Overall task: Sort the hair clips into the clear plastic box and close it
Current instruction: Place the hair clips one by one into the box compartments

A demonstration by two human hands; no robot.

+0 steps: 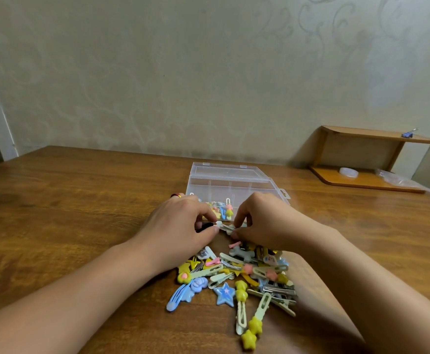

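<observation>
A clear plastic box (230,186) stands open on the wooden table, its lid (228,171) tilted back. A few coloured clips (224,210) lie in its front compartment. Just in front of the box, my left hand (183,226) and my right hand (262,221) meet and both pinch one pale hair clip (225,228) between fingertips. A small black thing (205,226) shows under my left fingers. A heap of several colourful hair clips (244,274) lies on the table between my forearms, with stars, a blue star and a blue comet shape.
A small wooden shelf (367,159) stands at the back right, with a blue binder clip (409,134) on top and a roll of tape (348,172) below. A patterned wall runs behind the table (68,200).
</observation>
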